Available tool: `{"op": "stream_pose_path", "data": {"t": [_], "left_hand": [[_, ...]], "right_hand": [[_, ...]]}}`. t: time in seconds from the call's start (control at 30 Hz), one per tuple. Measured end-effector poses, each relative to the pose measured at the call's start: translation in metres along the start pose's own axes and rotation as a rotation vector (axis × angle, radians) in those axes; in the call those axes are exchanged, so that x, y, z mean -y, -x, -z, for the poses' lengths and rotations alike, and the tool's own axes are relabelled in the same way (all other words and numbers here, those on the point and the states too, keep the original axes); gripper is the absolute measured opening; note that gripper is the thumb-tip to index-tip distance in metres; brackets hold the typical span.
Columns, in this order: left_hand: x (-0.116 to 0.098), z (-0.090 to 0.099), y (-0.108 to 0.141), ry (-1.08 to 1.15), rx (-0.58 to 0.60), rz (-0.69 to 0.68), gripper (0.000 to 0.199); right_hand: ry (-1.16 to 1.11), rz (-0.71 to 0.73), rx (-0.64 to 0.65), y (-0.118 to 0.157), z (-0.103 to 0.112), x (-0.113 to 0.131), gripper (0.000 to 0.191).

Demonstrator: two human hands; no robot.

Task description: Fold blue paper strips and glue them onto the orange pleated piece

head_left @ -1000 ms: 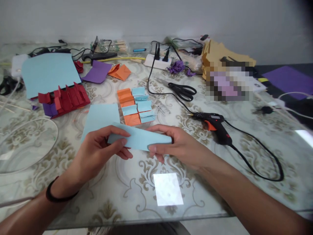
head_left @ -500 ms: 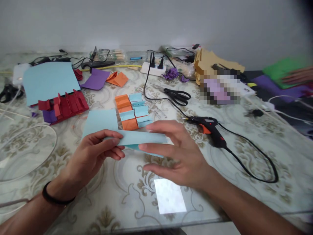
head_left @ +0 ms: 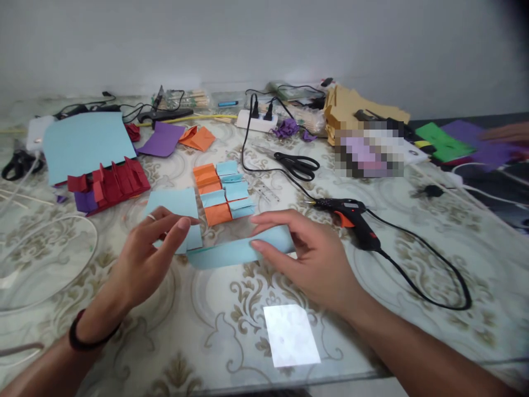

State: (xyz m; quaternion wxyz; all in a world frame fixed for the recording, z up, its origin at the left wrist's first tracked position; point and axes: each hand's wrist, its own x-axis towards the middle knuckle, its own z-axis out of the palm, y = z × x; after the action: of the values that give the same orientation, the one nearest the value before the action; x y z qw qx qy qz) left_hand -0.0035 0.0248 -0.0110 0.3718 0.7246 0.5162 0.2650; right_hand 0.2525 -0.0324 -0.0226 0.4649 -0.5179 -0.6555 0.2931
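My right hand (head_left: 306,251) holds a folded strip of light blue paper (head_left: 231,252) between thumb and fingers, gripping its right end. The strip points left, low over the table. My left hand (head_left: 151,251) is off the strip, with index finger and thumb stretched out and nothing between them; its other fingers are partly hidden. Beneath that hand lies a light blue paper sheet (head_left: 182,201). Just beyond the strip, a block of folded orange and light blue paper pieces (head_left: 225,193) rests on the patterned table cover.
A black glue gun (head_left: 351,212) lies at right with its cord looped. Scissors (head_left: 297,165) lie behind it. Folded red paper pieces (head_left: 119,184) and a blue sheet (head_left: 88,140) are at left. A power strip (head_left: 256,120) stands behind. Another person's hand (head_left: 508,132) is far right.
My left hand has let go of the paper strip and drawn left. My right hand has closed on the strip's right end. At far right, the green paper has been put down.
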Motion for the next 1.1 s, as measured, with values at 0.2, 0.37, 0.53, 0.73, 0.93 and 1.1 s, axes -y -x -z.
{"op": "stream_pose_path", "data": {"t": [0.2,0.37,0.53,0.73,0.93,1.1], "left_hand": [[-0.006,-0.011,0.019,-0.146,0.238,-0.333,0.041],[-0.002,-0.032,0.029,-0.104,0.313,-0.337,0.061],[-0.004,-0.033,0.032,-0.046,0.351,-0.322,0.067],[-0.006,-0.032,0.033,0.026,0.326,-0.232,0.062],[-0.003,-0.034,0.029,0.003,0.300,-0.347,0.055],[-0.001,-0.036,0.031,0.046,0.271,-0.267,0.025]], "right_hand": [[-0.100,-0.205,0.139,0.001,-0.006,-0.001,0.030],[-0.251,-0.312,0.171,0.002,-0.011,0.003,0.032],[-0.509,-0.450,0.142,0.000,-0.011,0.006,0.037],[-0.622,-0.467,0.143,-0.003,-0.012,0.003,0.023],[-0.567,-0.558,0.221,0.000,-0.012,0.000,0.027],[-0.530,-0.542,0.272,0.003,-0.012,0.003,0.025]]}}
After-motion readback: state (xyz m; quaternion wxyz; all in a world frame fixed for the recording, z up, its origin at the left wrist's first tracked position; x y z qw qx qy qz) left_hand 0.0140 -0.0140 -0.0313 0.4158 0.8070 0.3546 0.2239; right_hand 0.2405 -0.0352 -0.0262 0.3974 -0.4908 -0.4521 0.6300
